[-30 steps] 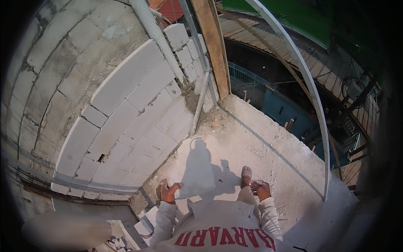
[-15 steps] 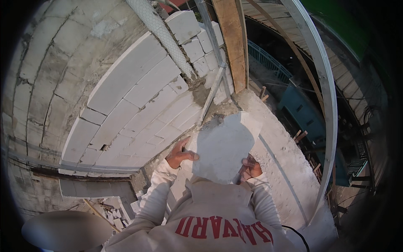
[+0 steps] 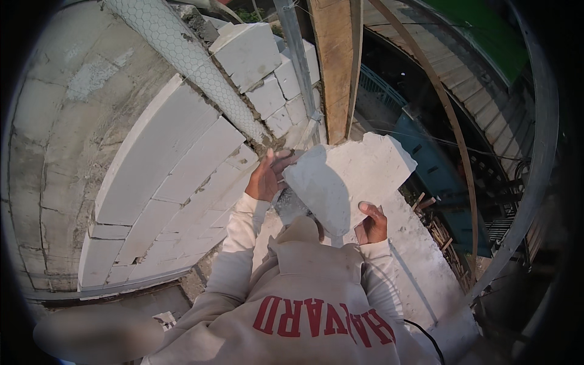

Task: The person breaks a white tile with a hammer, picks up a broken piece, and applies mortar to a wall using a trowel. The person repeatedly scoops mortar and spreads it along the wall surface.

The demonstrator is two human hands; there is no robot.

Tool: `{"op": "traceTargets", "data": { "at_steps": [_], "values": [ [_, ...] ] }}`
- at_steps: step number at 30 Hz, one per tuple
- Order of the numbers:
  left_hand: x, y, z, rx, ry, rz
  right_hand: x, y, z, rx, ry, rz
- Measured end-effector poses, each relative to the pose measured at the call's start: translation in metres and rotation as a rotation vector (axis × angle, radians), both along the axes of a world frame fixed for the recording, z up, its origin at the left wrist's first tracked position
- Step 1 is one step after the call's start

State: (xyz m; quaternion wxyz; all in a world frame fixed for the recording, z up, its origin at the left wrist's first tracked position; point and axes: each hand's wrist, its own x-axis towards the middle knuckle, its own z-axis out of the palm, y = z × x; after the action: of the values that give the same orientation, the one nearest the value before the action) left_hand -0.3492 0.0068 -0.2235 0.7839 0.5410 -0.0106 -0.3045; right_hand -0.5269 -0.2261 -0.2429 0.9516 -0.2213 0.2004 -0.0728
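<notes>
A broken piece of white lightweight concrete block (image 3: 371, 176), jagged on its far and right edges, is tilted in front of me, partly in my shadow. My right hand (image 3: 372, 226) grips its near right edge, thumb up along the side and the other fingers partly hidden by the block. At its left corner is my left hand (image 3: 265, 176), fingers stretched out and apart; whether they touch the block is hard to tell. Beneath the piece lies a pale, rough masonry ledge (image 3: 420, 277).
To the left rises a white block wall (image 3: 176, 164), with a mesh-wrapped pipe (image 3: 188, 64) along it. Ahead stand stacked blocks (image 3: 249, 55), a metal post (image 3: 297, 55) and a wooden plank (image 3: 336, 67). A curved metal bar (image 3: 535, 164) and a drop lie right.
The block piece has moved forward and right and turned. My left hand has loosened from its left side, fingers stretching forward; my right hand stays at its near right edge.
</notes>
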Motion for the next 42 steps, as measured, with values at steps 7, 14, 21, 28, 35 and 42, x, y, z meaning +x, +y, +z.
{"op": "traceTargets", "data": {
  "at_steps": [7, 14, 21, 28, 35, 42],
  "values": [
    [0.068, -0.025, -0.046, -0.084, 0.141, -0.158, 0.121, -0.003, -0.011, -0.131, 0.045, -0.153],
    [0.108, -0.049, -0.043, 0.090, 0.097, -0.117, 0.196, -0.043, -0.037, -0.184, 0.042, -0.160],
    [0.102, -0.013, -0.079, 0.341, 0.200, 0.045, 0.262, -0.085, -0.047, -0.170, -0.043, -0.162],
    [0.101, -0.008, -0.127, 0.435, 0.298, 0.048, 0.292, -0.103, -0.047, -0.192, -0.010, -0.094],
    [0.119, -0.028, -0.131, 0.417, 0.295, 0.047, 0.303, -0.107, -0.029, -0.204, 0.033, -0.061],
    [0.133, -0.050, -0.133, 0.417, 0.273, -0.015, 0.304, -0.121, -0.046, -0.202, 0.001, -0.021]
  ]
}}
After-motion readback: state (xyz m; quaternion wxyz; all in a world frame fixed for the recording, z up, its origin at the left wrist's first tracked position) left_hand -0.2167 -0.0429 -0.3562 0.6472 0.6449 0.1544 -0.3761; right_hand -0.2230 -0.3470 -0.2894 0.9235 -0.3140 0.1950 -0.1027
